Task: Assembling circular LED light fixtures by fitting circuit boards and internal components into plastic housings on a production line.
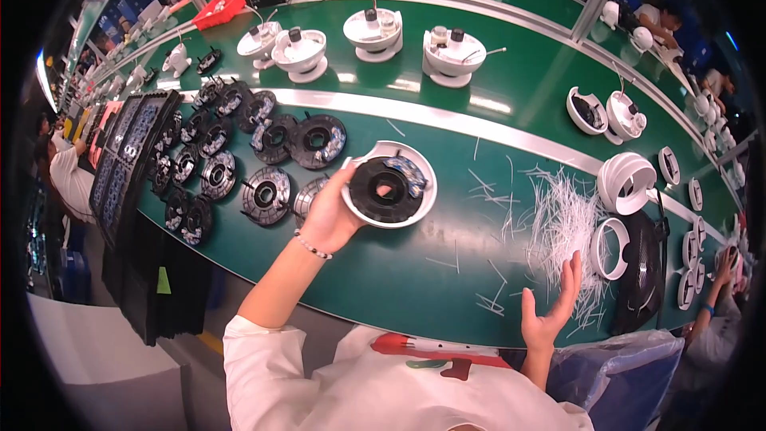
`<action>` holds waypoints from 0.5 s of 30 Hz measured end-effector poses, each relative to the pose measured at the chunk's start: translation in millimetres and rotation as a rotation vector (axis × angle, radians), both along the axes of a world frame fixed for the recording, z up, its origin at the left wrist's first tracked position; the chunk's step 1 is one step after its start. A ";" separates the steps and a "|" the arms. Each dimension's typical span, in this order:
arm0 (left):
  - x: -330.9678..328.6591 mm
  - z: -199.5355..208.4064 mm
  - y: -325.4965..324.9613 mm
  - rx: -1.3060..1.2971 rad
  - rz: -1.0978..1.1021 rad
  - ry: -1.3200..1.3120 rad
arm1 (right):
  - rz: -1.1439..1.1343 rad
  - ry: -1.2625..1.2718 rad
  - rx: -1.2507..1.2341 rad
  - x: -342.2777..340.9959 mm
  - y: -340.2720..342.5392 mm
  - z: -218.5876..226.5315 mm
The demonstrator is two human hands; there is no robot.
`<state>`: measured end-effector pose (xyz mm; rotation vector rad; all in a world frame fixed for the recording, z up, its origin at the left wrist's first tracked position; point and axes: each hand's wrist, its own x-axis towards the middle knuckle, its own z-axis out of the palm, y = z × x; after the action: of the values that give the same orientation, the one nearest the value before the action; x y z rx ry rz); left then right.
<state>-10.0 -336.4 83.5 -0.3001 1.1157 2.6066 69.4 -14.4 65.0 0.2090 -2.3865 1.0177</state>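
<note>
My left hand is wrapped round the left edge of a white round housing, held tilted above the green table. Seated inside the housing is a black disc with a hole in its middle and a small blue circuit board along its upper right. Empty, with fingers stretched apart, my right hand hovers beside a heap of thin white strips. Several more black discs with parts on them, such as this black disc, lie left of the housing.
Right of the strips are a white ring, a white rounded shell and a dark mesh bag. White assemblies stand on the conveyor behind. Black trays are stacked at left; a blue chair is at lower right.
</note>
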 end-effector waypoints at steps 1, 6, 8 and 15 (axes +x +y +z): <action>1.8 -7.4 6.7 -0.014 -0.017 -0.030 | 0.015 -0.011 0.026 2.2 -2.2 0.9; -5.9 -31.2 31.9 -0.087 -0.105 0.025 | 0.119 -0.018 0.149 -3.9 -23.3 20.1; -13.3 -35.8 34.1 -0.227 -0.063 0.122 | 0.013 0.054 0.193 -11.0 -11.7 23.3; -3.4 1.4 -19.3 -1.546 0.295 0.650 | -0.792 -0.111 0.272 -68.0 90.1 -3.7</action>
<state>-13.4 -355.7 85.0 0.1515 3.2714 1.3809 1.4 75.8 61.4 -0.6656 -2.3545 0.3367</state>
